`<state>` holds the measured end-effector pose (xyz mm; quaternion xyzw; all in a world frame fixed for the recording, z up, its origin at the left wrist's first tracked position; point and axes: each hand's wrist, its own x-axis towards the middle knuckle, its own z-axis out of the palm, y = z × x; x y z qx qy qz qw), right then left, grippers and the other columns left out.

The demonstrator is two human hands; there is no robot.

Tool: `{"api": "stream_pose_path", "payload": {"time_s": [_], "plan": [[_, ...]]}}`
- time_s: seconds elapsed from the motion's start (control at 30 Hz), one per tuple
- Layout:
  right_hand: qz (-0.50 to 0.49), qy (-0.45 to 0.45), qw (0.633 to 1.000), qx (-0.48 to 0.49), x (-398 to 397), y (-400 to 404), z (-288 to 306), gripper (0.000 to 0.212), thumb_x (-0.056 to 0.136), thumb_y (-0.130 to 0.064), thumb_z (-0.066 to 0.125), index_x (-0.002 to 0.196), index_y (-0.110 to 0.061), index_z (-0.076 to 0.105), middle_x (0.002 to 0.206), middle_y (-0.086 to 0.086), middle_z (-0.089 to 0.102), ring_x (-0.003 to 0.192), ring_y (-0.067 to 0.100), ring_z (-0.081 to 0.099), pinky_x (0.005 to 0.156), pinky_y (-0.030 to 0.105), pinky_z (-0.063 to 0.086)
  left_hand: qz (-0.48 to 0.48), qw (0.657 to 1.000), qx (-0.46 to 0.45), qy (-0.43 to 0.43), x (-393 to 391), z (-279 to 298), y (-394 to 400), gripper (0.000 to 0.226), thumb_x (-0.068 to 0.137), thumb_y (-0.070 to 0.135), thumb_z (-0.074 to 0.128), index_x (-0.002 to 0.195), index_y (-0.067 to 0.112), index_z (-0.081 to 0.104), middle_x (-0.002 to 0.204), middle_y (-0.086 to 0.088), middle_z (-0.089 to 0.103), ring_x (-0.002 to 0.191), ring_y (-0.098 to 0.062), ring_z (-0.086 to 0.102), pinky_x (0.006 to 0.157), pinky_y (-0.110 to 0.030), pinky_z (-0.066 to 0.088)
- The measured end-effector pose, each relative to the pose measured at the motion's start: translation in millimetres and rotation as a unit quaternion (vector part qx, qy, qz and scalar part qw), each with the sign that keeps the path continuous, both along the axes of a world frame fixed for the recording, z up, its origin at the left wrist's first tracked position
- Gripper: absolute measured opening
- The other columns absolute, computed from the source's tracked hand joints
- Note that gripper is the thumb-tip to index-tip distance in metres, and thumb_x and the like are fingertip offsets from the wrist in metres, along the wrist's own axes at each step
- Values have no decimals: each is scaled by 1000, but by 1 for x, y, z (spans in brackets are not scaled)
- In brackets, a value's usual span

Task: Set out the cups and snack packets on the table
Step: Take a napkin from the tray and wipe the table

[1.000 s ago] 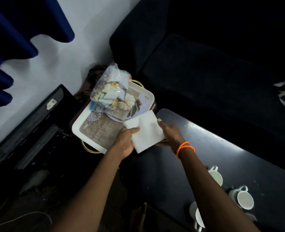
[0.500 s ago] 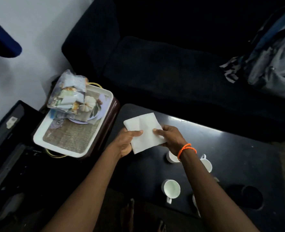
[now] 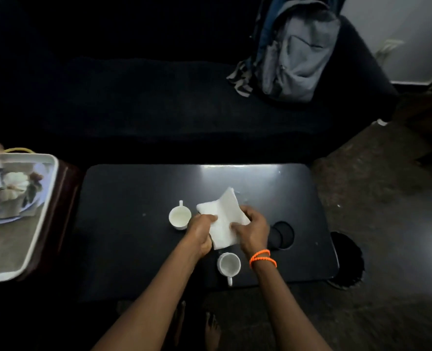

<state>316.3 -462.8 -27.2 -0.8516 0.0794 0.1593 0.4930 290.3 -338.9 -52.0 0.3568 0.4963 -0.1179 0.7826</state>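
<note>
Dim room, glare on table [image 3: 235, 171], blurred edges.

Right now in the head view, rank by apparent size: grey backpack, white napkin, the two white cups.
1. Grey backpack, though farthest away.
2. White napkin.
3. The two white cups, far and near: alike, no ranking.

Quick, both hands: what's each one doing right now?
Left hand: closed on the white napkin, gripping its left edge.
Right hand: closed on the same napkin, gripping its right edge.
</note>
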Motion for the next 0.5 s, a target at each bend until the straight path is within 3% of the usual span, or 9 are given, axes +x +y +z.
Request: {"api": "stream_pose_path", "payload": {"time_s": [0.13, 0.2, 0.27, 0.33, 0.43, 0.5], "plan": [[8, -80, 995, -55, -15, -51, 0, 46, 66, 14, 65, 102, -12, 77, 96, 6, 67, 84, 8, 62, 76, 3, 40, -47, 998, -32, 14, 14, 3, -58, 24, 105, 13, 50, 123, 1, 59, 113, -25, 69, 105, -40, 67, 95, -50, 54], [15, -62, 996, -61, -23, -74, 1, 47, 68, 11, 69, 106, -15, 78, 99, 5, 65, 90, 9, 61, 81, 3, 40, -87, 994, -58, 17, 17, 4, -86, 23, 106, 19, 49, 106, 2, 64, 95, -21, 75, 93, -37, 70, 85, -43, 57], [-1, -37, 998, -53, -29, -98, 3, 46, 70, 9, 73, 107, -18, 78, 103, 2, 68, 98, 14, 64, 91, 16, 46, -125, 988, -87, 15, 19, 5, -110, 30, 107, 25, 48, 89, 6, 61, 71, -14, 73, 75, -29, 67, 71, -36, 53], [-23, -15, 999, -43, -33, -122, 5, 46, 72, 9, 73, 108, -20, 77, 108, 0, 71, 103, 14, 67, 96, 24, 49, -160, 982, -98, 20, 21, 2, -131, 29, 108, 27, 47, 96, 5, 61, 81, -17, 71, 78, -30, 65, 78, -39, 53], [-29, 2, 997, -71, -33, -154, 7, 47, 76, 11, 70, 113, -17, 77, 115, 3, 73, 108, 16, 67, 97, 21, 47, -195, 977, -84, 26, 23, -1, -159, 32, 107, 20, 47, 125, -2, 62, 121, -29, 69, 100, -34, 66, 97, -47, 52], [-43, 10, 994, -96, -26, -168, 6, 47, 76, 11, 67, 115, -14, 76, 115, 5, 75, 108, 19, 68, 93, 19, 46, -206, 976, -67, 26, 24, -4, -174, 32, 105, 14, 49, 128, -5, 61, 126, -29, 68, 105, -37, 68, 98, -49, 53]]}}
